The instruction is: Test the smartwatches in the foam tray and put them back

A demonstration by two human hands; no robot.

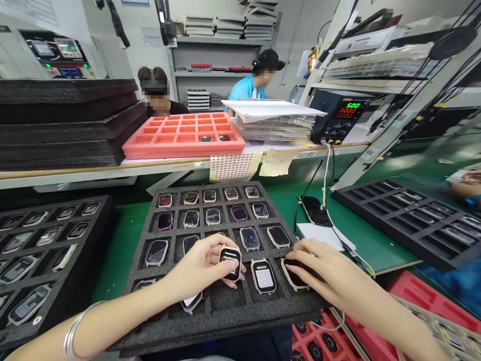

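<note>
A black foam tray (221, 311) with rows of pockets lies in front of me, holding several smartwatch bodies. My left hand (201, 265) is closed around one watch body (230, 262) with a lit screen, held just above the tray's middle. My right hand (319, 265) lies over the tray's right side, its fingers curled onto a dark-screened watch body (295, 276) in its pocket. Between the two hands another watch (263, 276) shows a lit keypad screen. A silver bangle (75, 333) circles my left wrist.
More black trays of watches sit at left (45, 240) and right (413, 220). A pink tray (184, 135), stacked foam sheets (63, 120), a paper pile (274, 118) and a power supply (338, 120) stand on the shelf behind. Two people sit beyond. Red trays (330, 336) lie low right.
</note>
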